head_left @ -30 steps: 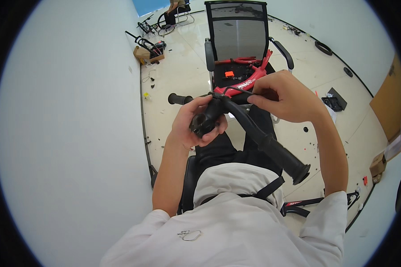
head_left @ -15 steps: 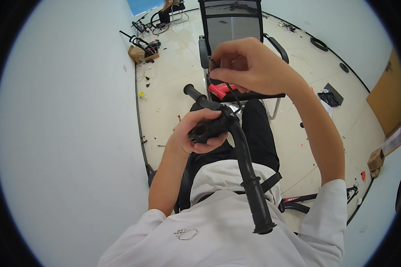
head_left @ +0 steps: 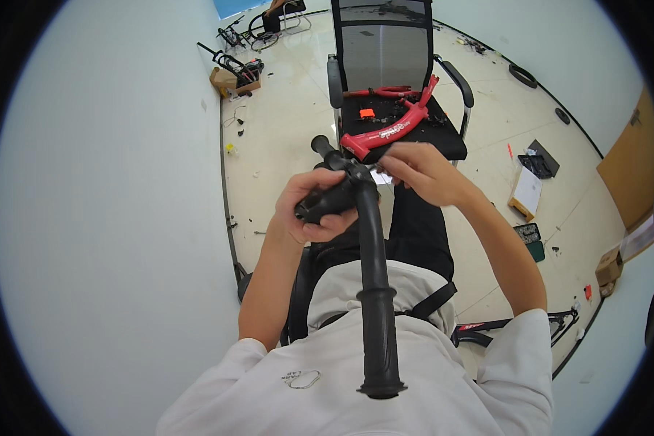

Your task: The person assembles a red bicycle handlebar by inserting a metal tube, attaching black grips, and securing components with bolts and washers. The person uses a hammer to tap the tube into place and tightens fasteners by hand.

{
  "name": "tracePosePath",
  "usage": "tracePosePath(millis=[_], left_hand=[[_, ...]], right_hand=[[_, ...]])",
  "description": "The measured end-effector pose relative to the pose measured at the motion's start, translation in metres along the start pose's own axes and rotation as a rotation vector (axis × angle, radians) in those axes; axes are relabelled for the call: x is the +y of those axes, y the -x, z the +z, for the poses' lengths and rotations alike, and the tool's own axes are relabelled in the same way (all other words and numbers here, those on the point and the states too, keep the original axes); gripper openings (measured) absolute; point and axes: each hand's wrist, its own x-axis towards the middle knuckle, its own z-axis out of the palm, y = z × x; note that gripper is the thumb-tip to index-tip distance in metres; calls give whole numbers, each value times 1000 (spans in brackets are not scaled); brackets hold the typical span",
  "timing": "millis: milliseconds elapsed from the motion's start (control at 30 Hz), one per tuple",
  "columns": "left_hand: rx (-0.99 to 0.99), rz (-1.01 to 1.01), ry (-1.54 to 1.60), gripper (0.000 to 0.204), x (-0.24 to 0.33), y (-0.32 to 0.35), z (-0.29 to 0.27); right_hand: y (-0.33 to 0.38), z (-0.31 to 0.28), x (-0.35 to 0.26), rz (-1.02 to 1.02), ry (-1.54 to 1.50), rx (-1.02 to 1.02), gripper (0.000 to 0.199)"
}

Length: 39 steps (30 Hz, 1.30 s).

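Note:
A black bicycle handlebar (head_left: 373, 247) lies in front of my body, its near rubber grip (head_left: 379, 341) against my white shirt. My left hand (head_left: 298, 211) is closed around the black stem (head_left: 325, 202) fixed at the middle of the bar. At the clamp, my right hand (head_left: 423, 174) pinches a thin dark hex key (head_left: 375, 168). Its tip at the clamp is too small to make out. Beyond my hands, a red bicycle frame (head_left: 392, 134) rests on the seat of a black mesh chair (head_left: 385, 58).
An orange-red box (head_left: 368, 114) sits on the chair seat. To the right on the floor are a white-and-yellow box (head_left: 526, 194) and a green tool case (head_left: 535, 249). A cardboard box (head_left: 248, 92) with bike parts stands far left, beside the white wall (head_left: 109, 218).
My right hand has come down and nearer with the hex key, uncovering the red frame. The handlebar has turned in my left hand, its near grip swinging left.

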Motion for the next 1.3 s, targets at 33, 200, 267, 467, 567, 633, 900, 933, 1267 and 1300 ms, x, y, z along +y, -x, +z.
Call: tracePosePath(millis=[33, 200, 267, 467, 567, 633, 900, 933, 1267, 1300], left_hand=[[16, 35, 2, 52, 2, 3, 0], [115, 166, -216, 49, 5, 3, -12], [144, 186, -282, 48, 2, 4, -13], [394, 301, -646, 44, -3, -5, -6], [552, 342, -746, 41, -6, -6, -7], [637, 340, -741, 37, -8, -8, -6], [773, 393, -909, 30, -15, -15, -14], [728, 377, -829, 30, -13, -12, -14], [297, 135, -680, 35, -14, -12, -26], [310, 137, -682, 35, -15, -14, -26]], right_hand=[[9, 3, -3, -9, -22, 21, 31], [36, 4, -15, 35, 96, 46, 30], [40, 3, -19, 7, 125, 63, 31], [49, -7, -32, 178, 115, 130, 40], [49, -9, -46, 197, 122, 187, 41], [47, -8, -55, 202, 140, 194, 40], [34, -3, -74, -18, 238, 207, 31], [33, -5, -79, -83, 217, 197, 29], [34, -8, -91, -399, 22, -144, 19], [33, -9, -89, -416, -5, -137, 18]])
